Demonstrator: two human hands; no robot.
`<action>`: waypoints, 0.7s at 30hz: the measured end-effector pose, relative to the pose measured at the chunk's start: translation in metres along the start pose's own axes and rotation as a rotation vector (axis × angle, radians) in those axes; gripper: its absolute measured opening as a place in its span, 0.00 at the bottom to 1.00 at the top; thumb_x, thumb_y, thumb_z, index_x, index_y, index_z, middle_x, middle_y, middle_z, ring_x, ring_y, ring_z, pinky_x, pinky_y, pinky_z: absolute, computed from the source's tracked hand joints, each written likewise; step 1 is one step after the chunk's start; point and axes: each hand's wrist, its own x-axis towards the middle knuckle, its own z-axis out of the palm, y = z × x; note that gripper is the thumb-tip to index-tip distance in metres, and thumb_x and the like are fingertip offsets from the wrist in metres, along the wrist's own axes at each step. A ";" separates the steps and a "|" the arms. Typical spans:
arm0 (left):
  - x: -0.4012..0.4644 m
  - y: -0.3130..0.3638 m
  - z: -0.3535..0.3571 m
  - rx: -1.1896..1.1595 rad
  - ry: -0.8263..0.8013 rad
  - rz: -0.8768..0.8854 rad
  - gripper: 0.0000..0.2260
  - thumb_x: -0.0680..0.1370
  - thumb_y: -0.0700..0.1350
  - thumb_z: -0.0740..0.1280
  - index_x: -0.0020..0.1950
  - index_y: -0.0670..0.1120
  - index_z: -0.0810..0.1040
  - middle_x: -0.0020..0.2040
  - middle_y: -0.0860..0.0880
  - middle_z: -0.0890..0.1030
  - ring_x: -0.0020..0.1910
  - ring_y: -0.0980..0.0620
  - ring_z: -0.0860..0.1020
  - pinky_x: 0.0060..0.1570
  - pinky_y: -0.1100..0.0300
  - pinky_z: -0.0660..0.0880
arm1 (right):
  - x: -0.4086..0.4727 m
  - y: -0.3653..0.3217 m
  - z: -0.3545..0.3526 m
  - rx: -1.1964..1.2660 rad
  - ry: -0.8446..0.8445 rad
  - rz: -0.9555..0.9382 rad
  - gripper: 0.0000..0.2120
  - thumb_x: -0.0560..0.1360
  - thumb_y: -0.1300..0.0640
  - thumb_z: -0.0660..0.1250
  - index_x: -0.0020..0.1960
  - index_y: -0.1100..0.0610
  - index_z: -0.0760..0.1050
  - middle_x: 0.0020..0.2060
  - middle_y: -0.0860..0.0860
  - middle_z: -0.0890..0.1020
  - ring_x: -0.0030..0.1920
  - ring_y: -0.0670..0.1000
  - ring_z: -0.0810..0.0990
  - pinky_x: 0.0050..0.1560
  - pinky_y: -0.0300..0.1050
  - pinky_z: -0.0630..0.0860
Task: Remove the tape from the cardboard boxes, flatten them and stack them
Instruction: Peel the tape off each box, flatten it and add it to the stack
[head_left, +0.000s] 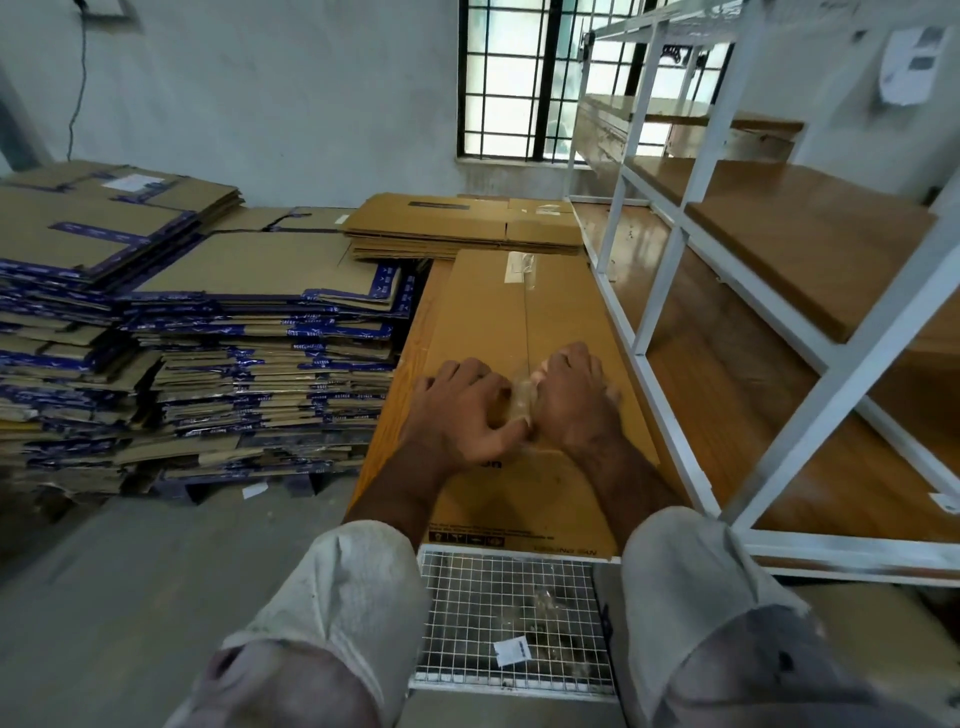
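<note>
Step in hand: tape removal, judged from hand posn. A box (524, 332) lay flat on the table (410, 374) under both hands, long axis running away from the person, centre seam between the hands.

Left hand (462, 410): fingers curled, thumb and forefinger pinching a crumpled strip of clear tape (521, 402) at its near end. Right hand (571, 400): knuckles up, fingers curled down at the seam, touching the same strip from the right. Whether the right hand pinched the tape or only pressed the box beside it: cannot tell, fingertips hidden. Hands sat just beside each other, tape wad between them.

Further tape (519, 267) sat on the seam well beyond the hands, at the box's far end, partly lifted. So approx. half of this box's tape appeared not yet removed.

Next move, as judged: pull the pinched strip free of the seam while the other hand holds the box down, then drop the wad. A wire bin (511, 623) sat near the body, below the hands, between the knees, w/ tape scraps and a label inside; likely drop point. After that, reach to the far end for the remaining strip.

Stacks (208, 332) of flattened boxes lay left of the hands; another stack (462, 223) beyond the far end. A shelf rack (727, 270) stood right of the hands.

Risk: thin tape may tear if pulled fast.
</note>
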 end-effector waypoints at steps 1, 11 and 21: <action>-0.003 -0.002 -0.002 -0.026 -0.023 0.046 0.39 0.70 0.76 0.52 0.70 0.52 0.74 0.66 0.51 0.73 0.63 0.50 0.69 0.60 0.49 0.66 | -0.008 0.000 -0.001 0.014 0.023 -0.011 0.18 0.82 0.51 0.63 0.70 0.56 0.70 0.69 0.53 0.66 0.67 0.55 0.66 0.66 0.59 0.68; -0.017 0.004 0.008 0.097 0.152 0.048 0.22 0.73 0.58 0.67 0.61 0.47 0.79 0.60 0.46 0.78 0.59 0.44 0.75 0.56 0.48 0.68 | -0.120 -0.003 -0.007 -0.056 0.327 -0.169 0.12 0.79 0.52 0.59 0.60 0.54 0.73 0.60 0.53 0.75 0.56 0.54 0.75 0.55 0.58 0.72; -0.025 0.010 0.011 0.063 0.157 0.011 0.18 0.78 0.53 0.71 0.66 0.49 0.79 0.62 0.47 0.79 0.62 0.44 0.75 0.59 0.48 0.70 | -0.150 0.007 0.045 -0.126 0.412 -0.227 0.14 0.72 0.54 0.60 0.54 0.56 0.78 0.54 0.53 0.79 0.52 0.55 0.78 0.49 0.57 0.74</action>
